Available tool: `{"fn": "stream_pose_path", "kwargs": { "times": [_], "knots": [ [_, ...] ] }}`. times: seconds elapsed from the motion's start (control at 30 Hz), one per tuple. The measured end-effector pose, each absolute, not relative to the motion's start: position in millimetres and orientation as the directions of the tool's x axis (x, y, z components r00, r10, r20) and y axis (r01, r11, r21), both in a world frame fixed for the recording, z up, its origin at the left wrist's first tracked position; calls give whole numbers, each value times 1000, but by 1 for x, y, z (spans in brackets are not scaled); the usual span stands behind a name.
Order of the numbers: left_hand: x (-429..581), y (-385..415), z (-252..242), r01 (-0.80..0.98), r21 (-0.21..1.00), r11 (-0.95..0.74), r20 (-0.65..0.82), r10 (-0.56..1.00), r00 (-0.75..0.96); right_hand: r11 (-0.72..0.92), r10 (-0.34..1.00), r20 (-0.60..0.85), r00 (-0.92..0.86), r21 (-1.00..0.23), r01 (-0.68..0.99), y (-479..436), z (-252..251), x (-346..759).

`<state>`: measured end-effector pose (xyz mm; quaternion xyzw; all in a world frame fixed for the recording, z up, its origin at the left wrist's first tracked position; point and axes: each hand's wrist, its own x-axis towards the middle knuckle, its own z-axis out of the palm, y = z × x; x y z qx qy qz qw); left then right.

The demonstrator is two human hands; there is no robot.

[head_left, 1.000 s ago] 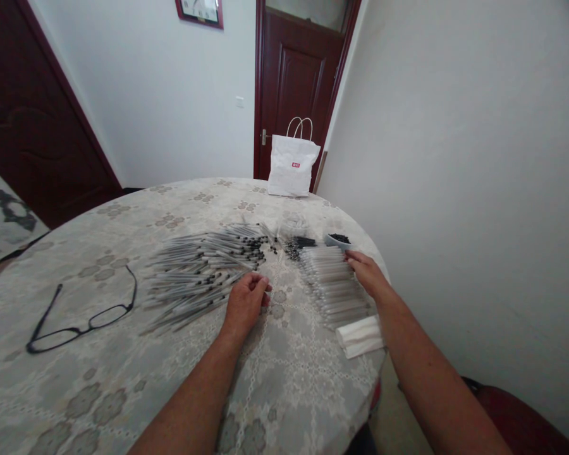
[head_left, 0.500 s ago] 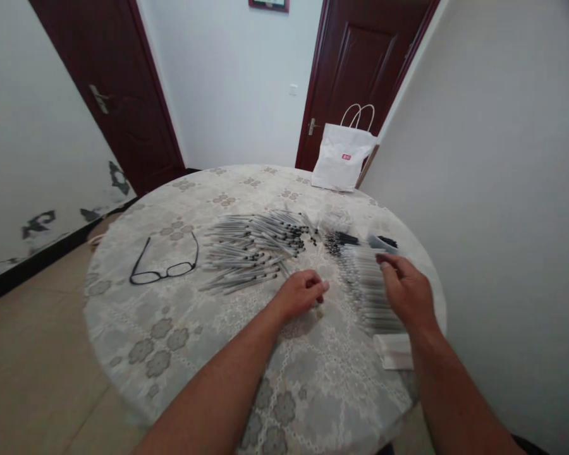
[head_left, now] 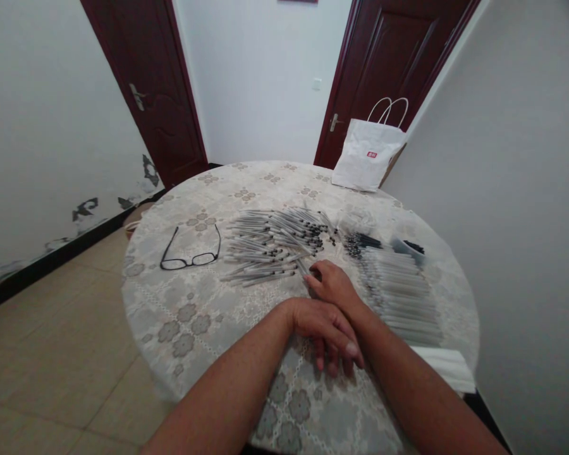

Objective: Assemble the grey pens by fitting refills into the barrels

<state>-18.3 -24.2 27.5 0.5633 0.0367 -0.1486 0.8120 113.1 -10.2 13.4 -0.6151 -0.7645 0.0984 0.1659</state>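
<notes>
My right hand [head_left: 334,283] reaches across above my left wrist to the near edge of a heap of slim grey pens [head_left: 251,243] with dark ends. Its thumb and forefinger are curled together at the end of one pen [head_left: 302,266]. Below it, my left hand [head_left: 329,332] hangs over the tablecloth, fingers apart and pointing down, with nothing seen in them. Right of my right forearm lies a row of pale, translucent pen barrels [head_left: 403,291]. Small black pen parts [head_left: 363,243] lie at the far end of that row.
Black-framed glasses [head_left: 189,260] lie at the left on the round table [head_left: 156,322]. Crumpled clear plastic [head_left: 358,220] and a small container of black pieces [head_left: 408,248] sit behind the barrels. A white paper bag [head_left: 367,155] stands at the back; a folded white sheet [head_left: 448,368] lies near right.
My right hand has moved left from the barrels to the pen heap. My left hand has come nearer to me, its fingers now hanging loosely. The view has turned left.
</notes>
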Motion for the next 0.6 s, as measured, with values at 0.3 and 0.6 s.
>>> {"fn": "stream_pose_path", "kwargs": {
  "times": [0.3, 0.6],
  "knots": [
    [-25, -20, 35, 245, 874, 420, -178, -193, 965, 52, 998, 43, -44, -207, 977, -27, 11, 117],
    [-27, -17, 27, 199, 868, 456, -189, -67, 980, 119, 983, 172, -57, -377, 919, -31, 3, 133]
  ]
}}
